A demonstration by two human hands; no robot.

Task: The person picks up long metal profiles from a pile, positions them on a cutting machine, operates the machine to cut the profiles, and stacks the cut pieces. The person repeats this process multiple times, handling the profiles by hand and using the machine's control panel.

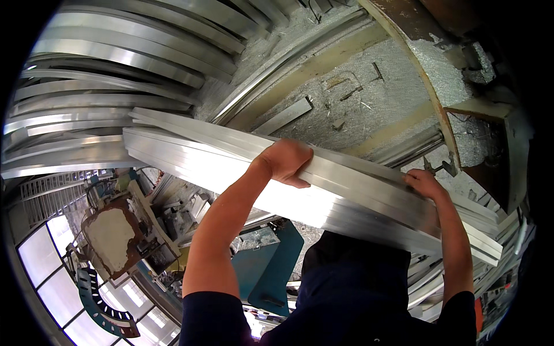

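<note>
Long silvery metal profiles [340,179], which look like aluminium, lie across in front of my body, slanting from upper left to lower right. My left hand [288,161] is closed over the far edge of the upper profile, its thumb on the near face. Farther right, my right hand [424,183] is curled over the same far edge. Its fingertips are hidden behind the metal. A wide, bright profile [231,180] lies on the near side, beneath the one I grip. How many pieces are in my hold cannot be told.
Stacked metal profiles [104,52] fill the upper left. Beyond my hands, a metal-littered floor [340,109] holds a short offcut [284,115] and scraps. A brown-edged frame [418,75] stands at upper right. A teal machine part [271,271] is close to my left arm; more profiles lie at lower right.
</note>
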